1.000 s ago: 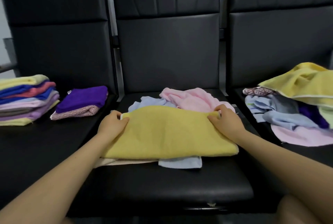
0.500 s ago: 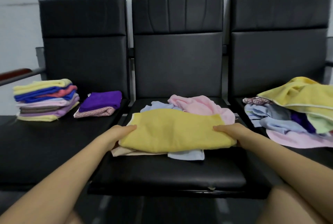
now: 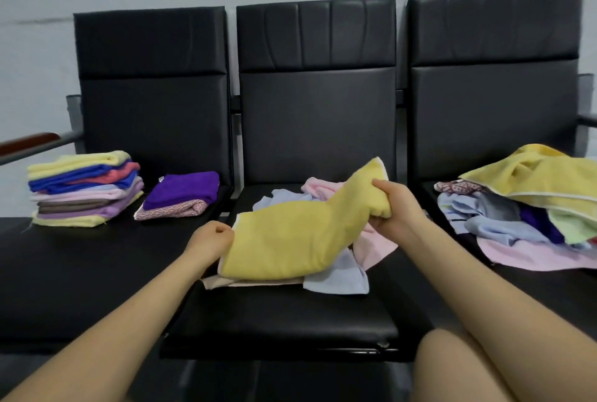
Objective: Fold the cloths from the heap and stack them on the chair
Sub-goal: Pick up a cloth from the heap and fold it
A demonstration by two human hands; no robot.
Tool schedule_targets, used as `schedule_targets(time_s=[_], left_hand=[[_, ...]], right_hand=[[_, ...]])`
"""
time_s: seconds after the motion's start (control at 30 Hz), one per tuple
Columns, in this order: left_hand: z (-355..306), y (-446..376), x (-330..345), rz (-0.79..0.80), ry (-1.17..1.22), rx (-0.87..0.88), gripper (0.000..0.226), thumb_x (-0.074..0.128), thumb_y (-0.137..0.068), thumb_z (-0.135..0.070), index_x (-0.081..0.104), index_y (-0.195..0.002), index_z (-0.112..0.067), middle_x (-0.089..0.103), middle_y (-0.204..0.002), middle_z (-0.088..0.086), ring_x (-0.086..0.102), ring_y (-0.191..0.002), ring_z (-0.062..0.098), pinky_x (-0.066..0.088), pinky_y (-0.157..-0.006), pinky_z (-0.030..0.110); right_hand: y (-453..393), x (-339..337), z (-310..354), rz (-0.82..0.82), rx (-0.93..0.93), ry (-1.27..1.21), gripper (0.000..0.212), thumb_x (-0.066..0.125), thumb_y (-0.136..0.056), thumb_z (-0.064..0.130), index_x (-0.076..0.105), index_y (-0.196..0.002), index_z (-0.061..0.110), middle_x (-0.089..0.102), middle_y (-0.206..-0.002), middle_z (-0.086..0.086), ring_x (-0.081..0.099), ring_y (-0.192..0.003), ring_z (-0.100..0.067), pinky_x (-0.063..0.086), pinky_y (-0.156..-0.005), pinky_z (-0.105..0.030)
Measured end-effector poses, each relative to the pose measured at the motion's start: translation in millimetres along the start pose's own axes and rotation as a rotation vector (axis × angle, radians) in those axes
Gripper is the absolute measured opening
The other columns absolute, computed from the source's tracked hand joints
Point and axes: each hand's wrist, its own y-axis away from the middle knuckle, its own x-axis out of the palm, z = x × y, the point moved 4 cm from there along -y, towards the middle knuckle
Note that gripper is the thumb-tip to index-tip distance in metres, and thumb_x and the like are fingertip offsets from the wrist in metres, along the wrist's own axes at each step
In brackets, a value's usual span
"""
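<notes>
A half-folded yellow cloth (image 3: 290, 240) lies over loose pale blue and pink cloths on the middle chair seat (image 3: 277, 314). My right hand (image 3: 392, 207) grips the cloth's right end and holds it lifted above the seat. My left hand (image 3: 211, 240) holds the cloth's left edge with curled fingers, low near the seat. A tall stack of folded cloths (image 3: 84, 188) sits on the left chair, with a smaller folded pile topped by a purple cloth (image 3: 181, 193) beside it. An unfolded heap (image 3: 523, 201) with a yellow cloth on top covers the right chair.
Three black padded chairs stand in a row against a pale wall. A wooden armrest (image 3: 29, 143) juts out at the far left and a metal arm at the far right. The front half of the left seat (image 3: 80, 272) shows bare black padding.
My right hand has raised the yellow cloth's right end off the pile and toward the left; the left hand stays at the left edge. The view has tilted up and pulled back.
</notes>
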Motion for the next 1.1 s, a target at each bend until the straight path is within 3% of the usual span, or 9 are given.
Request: schedule_targets(time_s=[0.1,0.17,0.27,0.37,0.53,0.6,0.7,0.9,1.1], left_hand=[[6,-2,-9,-0.084,0.212,0.034,0.017,0.048,-0.097,-0.02,0.063,-0.105,-0.017,0.063,-0.101,0.003,0.061,-0.093,0.022,0.053,-0.085,0.039],[7,-3,-6,-0.027,0.342,-0.036,0.019,0.048,-0.098,-0.016,0.065,-0.104,-0.011,0.064,-0.089,0.006,0.06,-0.079,0.02,0.054,-0.075,0.033],[8,-1,2,0.059,0.413,-0.122,0.02,0.046,-0.096,-0.009,0.066,-0.097,-0.008,0.064,-0.077,0.009,0.056,-0.065,0.018,0.049,-0.06,0.025],[6,-3,0,0.042,0.377,-0.086,0.023,0.044,-0.094,-0.007,0.067,-0.091,-0.007,0.064,-0.072,0.006,0.05,-0.055,0.015,0.042,-0.048,0.02],[-11,-9,11,0.024,0.324,-0.009,0.025,0.045,-0.097,-0.014,0.064,-0.083,-0.011,0.066,-0.084,0.008,0.056,-0.064,0.018,0.049,-0.058,0.027],[-20,-13,24,0.096,0.256,-0.038,0.027,0.048,-0.097,-0.029,0.067,-0.088,-0.012,0.069,-0.099,0.01,0.062,-0.084,0.023,0.054,-0.08,0.036],[-30,-16,39,0.139,0.216,-0.116,0.053,0.052,-0.093,-0.049,0.059,-0.129,-0.01,0.058,-0.131,0.01,0.055,-0.118,0.029,0.044,-0.099,0.034],[-39,-14,49,0.216,0.309,-0.064,0.041,0.067,-0.088,-0.038,0.065,-0.112,-0.005,0.066,-0.091,0.003,0.061,-0.077,0.016,0.045,-0.061,0.026],[-35,-16,4,0.062,0.382,0.049,0.021,0.06,-0.093,-0.023,0.063,-0.109,-0.009,0.067,-0.103,0.009,0.063,-0.089,0.023,0.047,-0.072,0.03]], right_hand=[[0,41,-24,0.108,0.005,0.144,0.024,0.047,-0.1,0.024,0.061,-0.106,0.005,0.07,-0.094,-0.011,0.064,-0.091,-0.022,0.048,-0.089,-0.034],[-6,64,-51,0.172,0.042,0.288,0.025,0.05,-0.099,0.028,0.06,-0.112,0.01,0.067,-0.105,-0.011,0.063,-0.098,-0.021,0.049,-0.083,-0.03],[-10,88,-85,0.315,0.086,0.47,0.016,0.051,-0.098,0.023,0.058,-0.102,0.009,0.058,-0.087,-0.011,0.057,-0.072,-0.019,0.047,-0.063,-0.028],[-20,90,-97,0.382,-0.091,0.79,0.031,0.057,-0.096,0.02,0.056,-0.126,0.011,0.059,-0.084,-0.004,0.057,-0.068,-0.014,0.05,-0.059,-0.023],[-30,61,-65,0.088,-0.521,1.183,0.029,0.061,-0.088,0.016,0.063,-0.117,0.02,0.055,-0.076,0.009,0.052,-0.067,-0.006,0.042,-0.063,-0.02],[-36,43,-58,-0.047,-0.487,1.198,0.035,0.064,-0.084,0.02,0.059,-0.119,0.02,0.06,-0.082,0.004,0.059,-0.077,-0.014,0.044,-0.068,-0.028],[-44,20,-65,-0.055,-0.216,1.132,0.027,0.065,-0.085,0.029,0.055,-0.107,0.018,0.062,-0.088,-0.002,0.06,-0.081,-0.019,0.049,-0.074,-0.031],[-36,33,-64,0.036,-0.339,1.033,0.016,0.063,-0.091,0.031,0.055,-0.101,0.022,0.059,-0.085,0.007,0.054,-0.077,-0.008,0.043,-0.066,-0.024],[-33,53,-67,0.107,-0.382,1.032,0.04,0.064,-0.089,0.036,0.055,-0.125,0.02,0.059,-0.082,0.002,0.055,-0.073,-0.011,0.048,-0.074,-0.033]])
